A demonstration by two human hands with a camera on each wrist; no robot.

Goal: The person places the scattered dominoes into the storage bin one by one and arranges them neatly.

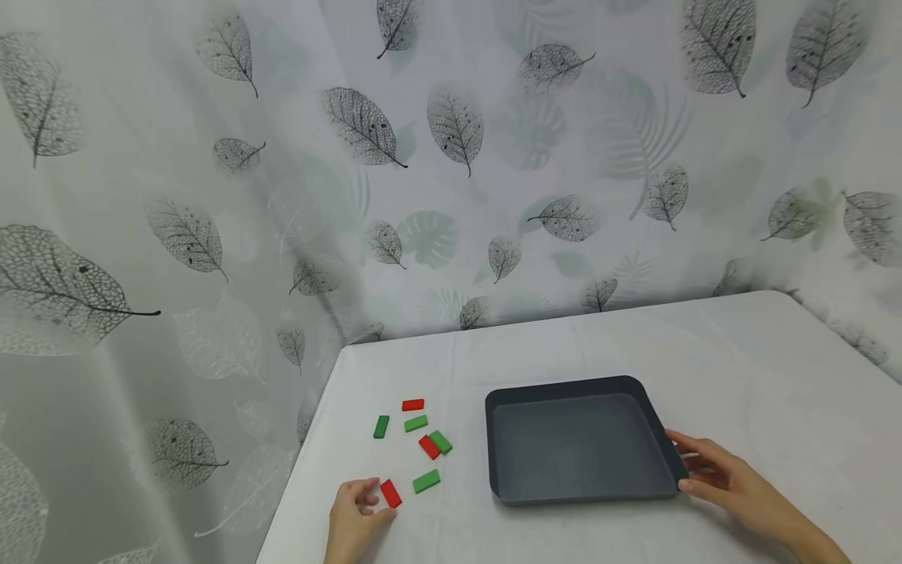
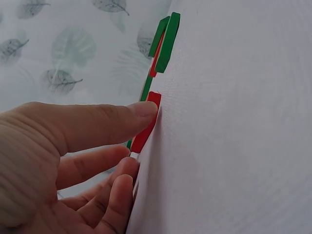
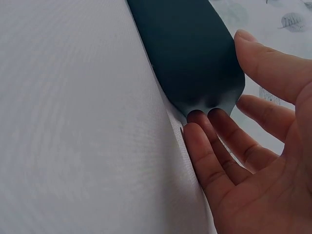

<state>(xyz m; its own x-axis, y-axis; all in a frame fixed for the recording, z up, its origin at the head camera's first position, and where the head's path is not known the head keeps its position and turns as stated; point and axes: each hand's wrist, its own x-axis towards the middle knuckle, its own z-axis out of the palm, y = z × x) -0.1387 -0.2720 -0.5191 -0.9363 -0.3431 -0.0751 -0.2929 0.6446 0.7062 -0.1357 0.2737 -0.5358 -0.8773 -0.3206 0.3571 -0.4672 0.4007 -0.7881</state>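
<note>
Thumb and index finger of my left hand [image 1: 355, 513] span a small red block [image 1: 391, 493] on the white table, one tip at each end of it. In the left wrist view the thumb overlaps this red block [image 2: 146, 126], and the other fingers curl loosely below. My right hand [image 1: 733, 486] is at the right side of a dark grey rectangular tray [image 1: 578, 446]. Its fingers, loosely spread, touch the outer wall near the front right corner. In the right wrist view, the thumb lies at the rim of the tray [image 3: 195, 53] and two fingertips are against its wall.
Right of the left hand lies a light green block [image 1: 426, 481]. Farther back, a red block [image 1: 430, 447] lies against a green block [image 1: 441, 442], with a dark green block [image 1: 381, 427], another green block [image 1: 416, 424] and a red block [image 1: 413, 405] beyond. Leaf-patterned curtains [image 1: 451, 196] surround the table.
</note>
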